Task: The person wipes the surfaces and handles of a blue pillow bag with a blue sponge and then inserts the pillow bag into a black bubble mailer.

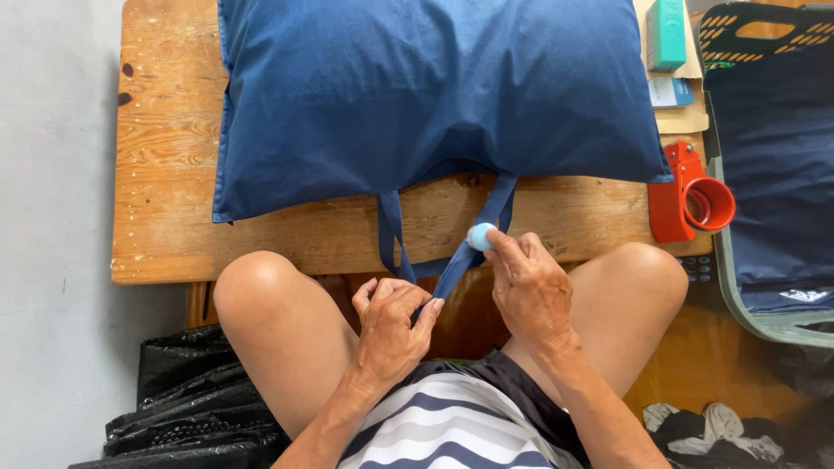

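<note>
Hands point(395, 326) point(526, 282) w/ blue strap point(456, 269)

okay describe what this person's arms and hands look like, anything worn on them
Both forearms are bare, with no sleeves reaching them. The left hand and the right hand wear no gloves, and no rings, watch or bracelet show on either wrist or on the fingers. The only clothing in view near the arms is a garment with navy and white stripes at the lap.
</note>
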